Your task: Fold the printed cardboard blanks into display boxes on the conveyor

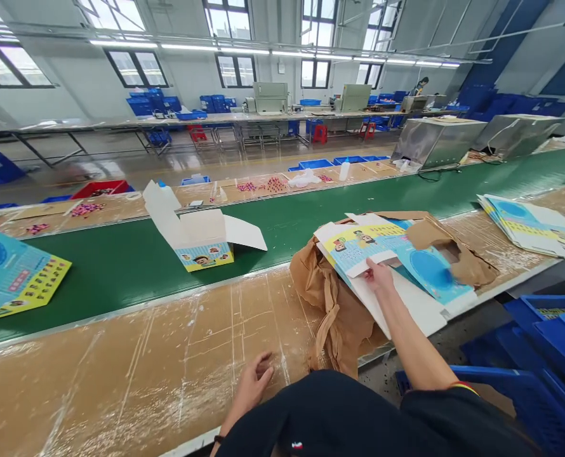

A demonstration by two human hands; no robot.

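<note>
My right hand (380, 277) pinches the edge of a flat printed carton (358, 244), yellow and light blue with cartoon figures. That carton lies on a stack of similar flat cartons (418, 304), partly wrapped in torn brown paper (332, 298). Low over the brown worktable (168, 362), my left hand (254, 381) holds nothing, its fingers loosely bent and apart from the thumb. On the green conveyor belt (120, 266) stands an opened-up carton (206, 244) with its white flaps spread. Another printed carton (16, 279) is cut off by the left edge of the view.
More flat cartons (534, 222) are piled at the right. Blue plastic crates (539, 355) stand below the table on that side. Across the belt are small pink pieces (275, 184), a white bottle (344, 169) and a red tray (100, 189). Metal machines (435, 143) stand farther back.
</note>
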